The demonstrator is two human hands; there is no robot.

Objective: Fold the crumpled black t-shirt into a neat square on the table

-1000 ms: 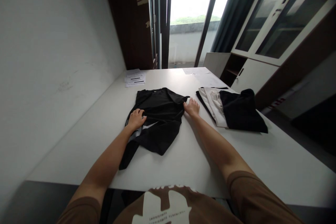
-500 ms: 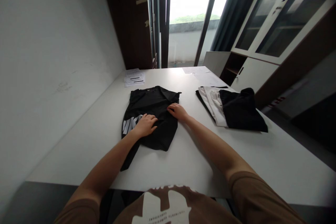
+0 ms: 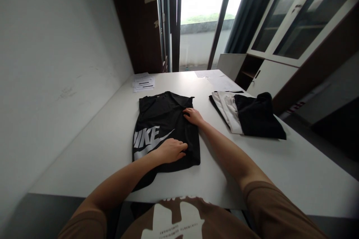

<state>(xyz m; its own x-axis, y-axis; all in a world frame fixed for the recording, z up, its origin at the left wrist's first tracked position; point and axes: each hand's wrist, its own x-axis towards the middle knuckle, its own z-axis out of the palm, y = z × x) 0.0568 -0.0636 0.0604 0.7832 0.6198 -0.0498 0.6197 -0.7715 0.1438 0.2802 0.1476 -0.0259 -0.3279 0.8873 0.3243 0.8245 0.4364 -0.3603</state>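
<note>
A black T-shirt (image 3: 168,115) with a large white NIKE print lies folded on the white table (image 3: 106,134) in front of me. My left hand (image 3: 171,150) rests on the near part of the shirt, right of the print, with the fingers bent a little and the thumb apart. On the shirt's right edge, farther from me, my right hand (image 3: 193,116) lies with its fingers stretched out over the cloth. Neither hand visibly pinches the fabric. My left forearm covers part of the print and the shirt's lower left side.
To the right lies a stack of folded black and white clothes (image 3: 249,114). Papers (image 3: 144,83) sit at the far left, and more sheets (image 3: 217,78) at the far right. A wall (image 3: 64,82) borders the table on the left; a cabinet (image 3: 280,56) stands beyond on the right.
My left hand has moved right and toward me across the shirt. The near cloth is spread wider and flatter, and more of the NIKE print shows. My right hand has shifted slightly right.
</note>
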